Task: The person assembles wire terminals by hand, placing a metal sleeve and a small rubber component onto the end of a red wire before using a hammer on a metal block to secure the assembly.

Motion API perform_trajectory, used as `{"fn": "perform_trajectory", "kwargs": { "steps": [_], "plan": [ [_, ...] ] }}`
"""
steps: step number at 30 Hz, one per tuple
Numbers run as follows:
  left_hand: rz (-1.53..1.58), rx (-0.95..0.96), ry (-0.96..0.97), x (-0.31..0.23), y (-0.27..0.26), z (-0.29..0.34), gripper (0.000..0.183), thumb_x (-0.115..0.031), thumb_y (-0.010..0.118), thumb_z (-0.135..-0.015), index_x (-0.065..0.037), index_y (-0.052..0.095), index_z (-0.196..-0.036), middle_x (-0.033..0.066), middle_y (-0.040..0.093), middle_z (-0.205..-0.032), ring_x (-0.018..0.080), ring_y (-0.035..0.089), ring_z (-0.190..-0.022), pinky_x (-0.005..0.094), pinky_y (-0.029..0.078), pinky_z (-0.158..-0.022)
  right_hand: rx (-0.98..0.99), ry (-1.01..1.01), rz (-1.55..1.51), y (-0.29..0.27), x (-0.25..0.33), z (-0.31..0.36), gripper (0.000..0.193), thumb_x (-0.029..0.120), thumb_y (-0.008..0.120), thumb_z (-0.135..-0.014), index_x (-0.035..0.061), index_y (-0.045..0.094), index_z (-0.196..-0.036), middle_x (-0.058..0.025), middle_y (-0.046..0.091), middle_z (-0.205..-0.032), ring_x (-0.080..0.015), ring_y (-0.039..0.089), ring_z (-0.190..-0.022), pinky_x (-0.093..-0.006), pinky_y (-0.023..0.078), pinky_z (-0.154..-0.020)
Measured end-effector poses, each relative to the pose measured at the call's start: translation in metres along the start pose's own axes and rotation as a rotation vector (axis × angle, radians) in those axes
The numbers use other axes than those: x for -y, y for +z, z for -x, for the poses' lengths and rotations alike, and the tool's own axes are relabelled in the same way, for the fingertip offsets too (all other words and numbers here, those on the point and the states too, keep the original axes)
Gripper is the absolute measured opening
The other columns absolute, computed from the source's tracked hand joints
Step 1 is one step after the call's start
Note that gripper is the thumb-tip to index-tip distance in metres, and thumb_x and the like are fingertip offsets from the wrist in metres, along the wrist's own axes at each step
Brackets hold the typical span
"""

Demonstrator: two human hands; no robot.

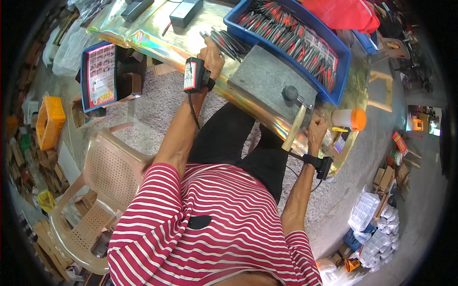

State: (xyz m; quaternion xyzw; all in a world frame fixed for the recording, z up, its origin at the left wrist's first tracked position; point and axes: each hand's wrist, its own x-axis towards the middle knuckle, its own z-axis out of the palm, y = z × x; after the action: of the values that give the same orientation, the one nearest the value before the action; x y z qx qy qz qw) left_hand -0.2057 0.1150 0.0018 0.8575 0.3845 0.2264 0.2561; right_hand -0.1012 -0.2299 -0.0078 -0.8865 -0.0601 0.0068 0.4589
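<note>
- A person in a red and white striped shirt [214, 229] sits at a shiny table [157, 40].
- A tan plastic chair [102, 186] stands just beside the person, on their left.
- The right hand [317, 132] is closed in a fist around the wooden handle of a hammer [295, 125]. A black band is on that wrist.
- The hammer's dark round head rests on a flat grey block [267, 78] on the table.
- The left hand [211, 56] is at the left end of the block. Its fingers are curled onto a pile of thin dark sticks [229, 43]. I cannot tell if they pinch one.
- A jar with an orange lid [350, 119] lies near the right hand.
- Behind the block sits a blue tray [341, 59] full of red and black tools.
</note>
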Motion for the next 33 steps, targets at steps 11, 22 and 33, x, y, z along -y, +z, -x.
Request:
{"fn": "perform_trajectory", "kwargs": {
  "steps": [11,22,33],
  "plan": [
    [0.138,-0.067,-0.288,-0.001,-0.005,0.001,0.055,-0.007,0.058,-0.058,0.004,0.032,-0.105,0.0235,0.056,-0.072,0.0323,0.058,-0.060,0.0385,0.046,-0.057,0.003,0.038,-0.357,0.001,0.020,0.011,0.006,-0.001,0.050,-0.070,0.0019,0.047,-0.065,-0.0019,0.046,-0.054,-0.0067,0.044,-0.041,-0.0186,0.036,-0.035],
    [1.438,0.293,-0.427,-0.014,-0.058,0.039,0.019,0.000,0.051,-0.075,0.006,0.052,-0.093,0.0087,0.054,-0.070,0.0124,0.053,-0.056,0.0211,0.044,-0.048,-0.032,0.050,-0.730,-0.013,0.057,0.027,0.008,0.001,0.058,-0.072,-0.0018,0.056,-0.079,-0.0033,0.054,-0.064,-0.0069,0.047,-0.048,-0.0165,0.039,-0.043],
    [1.965,0.949,-0.290,-0.091,-0.062,0.094,0.014,-0.009,0.042,-0.086,-0.001,0.047,-0.096,0.0179,0.054,-0.092,0.0181,0.058,-0.072,0.0231,0.051,-0.058,0.473,0.032,-1.026,0.003,0.162,0.087,0.013,0.000,0.053,-0.076,-0.0045,0.056,-0.088,-0.0038,0.054,-0.071,-0.0051,0.045,-0.054,-0.0184,0.039,-0.046]
  ]
}}
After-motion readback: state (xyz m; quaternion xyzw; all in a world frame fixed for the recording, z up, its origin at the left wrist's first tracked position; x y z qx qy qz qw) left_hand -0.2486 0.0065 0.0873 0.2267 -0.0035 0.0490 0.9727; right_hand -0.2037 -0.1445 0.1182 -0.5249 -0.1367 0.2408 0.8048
